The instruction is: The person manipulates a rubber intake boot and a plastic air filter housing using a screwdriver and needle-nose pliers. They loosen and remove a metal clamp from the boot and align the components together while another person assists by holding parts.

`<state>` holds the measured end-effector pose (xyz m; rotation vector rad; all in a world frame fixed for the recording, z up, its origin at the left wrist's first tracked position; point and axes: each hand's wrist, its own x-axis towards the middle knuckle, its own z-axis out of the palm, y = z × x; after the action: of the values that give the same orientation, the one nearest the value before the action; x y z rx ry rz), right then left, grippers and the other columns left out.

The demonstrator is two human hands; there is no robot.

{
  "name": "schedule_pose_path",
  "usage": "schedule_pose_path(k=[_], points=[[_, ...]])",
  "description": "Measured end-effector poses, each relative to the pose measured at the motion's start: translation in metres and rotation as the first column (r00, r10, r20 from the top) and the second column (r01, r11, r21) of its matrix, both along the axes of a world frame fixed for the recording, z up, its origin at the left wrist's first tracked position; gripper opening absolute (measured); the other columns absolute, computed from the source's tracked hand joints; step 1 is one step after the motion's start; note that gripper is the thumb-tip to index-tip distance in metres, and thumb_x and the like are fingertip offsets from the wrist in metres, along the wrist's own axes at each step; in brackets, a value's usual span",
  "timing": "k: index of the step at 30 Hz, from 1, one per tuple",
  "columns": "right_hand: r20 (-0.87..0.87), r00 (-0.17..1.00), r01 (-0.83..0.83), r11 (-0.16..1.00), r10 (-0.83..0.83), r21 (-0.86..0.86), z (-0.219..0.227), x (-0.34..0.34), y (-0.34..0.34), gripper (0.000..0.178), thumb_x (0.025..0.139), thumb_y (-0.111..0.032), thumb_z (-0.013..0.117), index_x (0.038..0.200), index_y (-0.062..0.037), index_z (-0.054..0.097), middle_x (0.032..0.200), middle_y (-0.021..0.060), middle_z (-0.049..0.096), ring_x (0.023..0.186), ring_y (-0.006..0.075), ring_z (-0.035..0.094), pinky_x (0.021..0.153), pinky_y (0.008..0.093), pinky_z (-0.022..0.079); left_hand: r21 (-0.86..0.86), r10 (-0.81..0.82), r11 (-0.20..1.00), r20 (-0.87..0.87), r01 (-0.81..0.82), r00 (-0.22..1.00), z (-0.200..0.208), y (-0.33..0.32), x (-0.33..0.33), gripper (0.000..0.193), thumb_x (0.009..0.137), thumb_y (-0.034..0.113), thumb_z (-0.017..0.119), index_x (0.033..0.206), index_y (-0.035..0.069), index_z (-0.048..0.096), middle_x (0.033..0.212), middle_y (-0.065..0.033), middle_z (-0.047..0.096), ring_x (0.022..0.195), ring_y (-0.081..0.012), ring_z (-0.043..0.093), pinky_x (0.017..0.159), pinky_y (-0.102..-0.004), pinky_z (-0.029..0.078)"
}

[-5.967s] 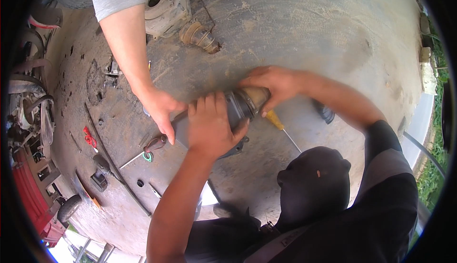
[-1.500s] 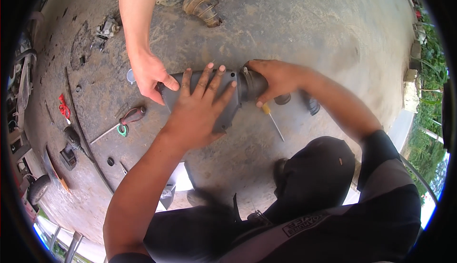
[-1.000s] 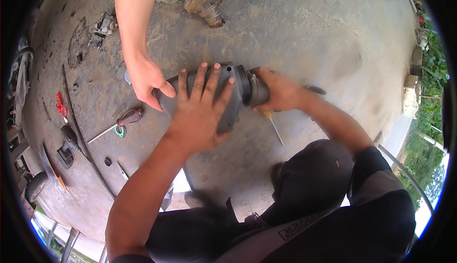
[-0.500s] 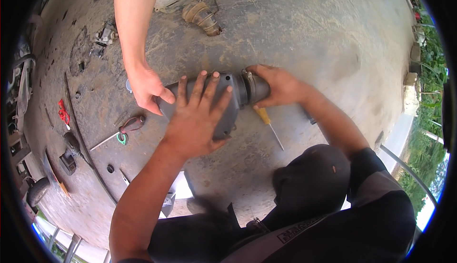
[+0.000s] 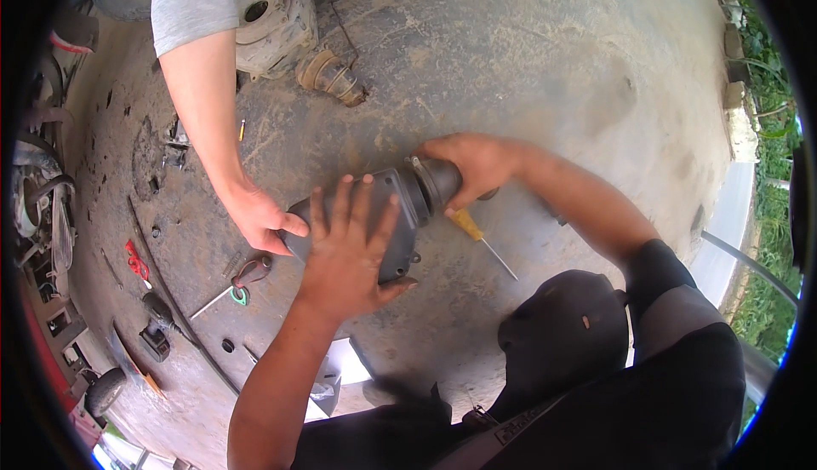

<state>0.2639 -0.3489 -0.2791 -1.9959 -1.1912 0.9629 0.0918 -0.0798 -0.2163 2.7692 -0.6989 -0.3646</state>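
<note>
My left hand (image 5: 345, 253) lies with its fingers spread over a black plastic housing (image 5: 393, 244). The fingers of my right hand (image 5: 472, 168) wrap round a short black rubber hose (image 5: 440, 182) at the housing's upper right end. A metal clamp (image 5: 423, 182) circles this hose, and a narrow dark gap shows between it and the housing's ribbed neck. Another person's hand (image 5: 259, 223), on a bare forearm with a grey sleeve, grips the housing's left edge. Just below the hose, a yellow-handled screwdriver (image 5: 466, 225) lies on the floor. The housing's underside is hidden.
A dark-red-handled screwdriver (image 5: 253, 271) lies left of the housing, with a small green tool (image 5: 240, 296) beside it. Farther left are a black cable (image 5: 174, 304) and a red-handled tool (image 5: 136, 261). A dirty ribbed hose (image 5: 332, 78) and a dusty casing (image 5: 277, 27) lie at the far side.
The whole view has shifted, so the floor things appear lower. The hose now sits more tilted against the neck, with my right hand still round it. My left hand stays on the housing.
</note>
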Motion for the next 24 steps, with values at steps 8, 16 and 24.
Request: schedule_pose_path(k=[8, 16, 24], points=[[-0.058, 0.996, -0.067, 0.993, 0.073, 0.097, -0.006, 0.011, 0.008, 0.088, 0.065, -0.038, 0.099, 0.137, -0.0034, 0.062, 0.119, 0.0195, 0.073, 0.112, 0.0381, 0.07, 0.095, 0.0458, 0.056, 0.084, -0.004, 0.996, -0.035, 0.007, 0.999, 0.004, -0.009, 0.006, 0.125, 0.065, 0.063, 0.091, 0.164, 0.009, 0.037, 0.168, -0.032, 0.025, 0.156, -0.054, 0.023, 0.122, -0.0769, 0.015], [0.046, 0.999, 0.002, 1.0, -0.002, 0.008, 0.004, -0.012, 0.002, 0.09, 0.066, -0.038, 0.098, 0.138, -0.002, 0.058, 0.118, 0.0198, 0.07, 0.112, 0.0417, 0.069, 0.095, 0.048, 0.056, 0.114, -0.046, 0.992, -0.043, 0.05, 0.998, 0.006, -0.007, 0.008, 0.123, 0.065, 0.063, 0.089, 0.164, 0.01, 0.039, 0.169, -0.0292, 0.026, 0.157, -0.0512, 0.023, 0.122, -0.0758, 0.016], [0.236, 0.971, 0.036, 0.999, -0.033, -0.008, 0.01, -0.025, 0.003, 0.085, 0.068, -0.037, 0.097, 0.132, -0.001, 0.054, 0.115, 0.0227, 0.067, 0.105, 0.0448, 0.07, 0.087, 0.0513, 0.057, 0.06, -0.039, 0.997, -0.004, 0.039, 0.999, 0.006, -0.005, 0.009, 0.119, 0.067, 0.061, 0.089, 0.164, 0.012, 0.04, 0.169, -0.0272, 0.03, 0.157, -0.05, 0.025, 0.124, -0.0746, 0.015]])
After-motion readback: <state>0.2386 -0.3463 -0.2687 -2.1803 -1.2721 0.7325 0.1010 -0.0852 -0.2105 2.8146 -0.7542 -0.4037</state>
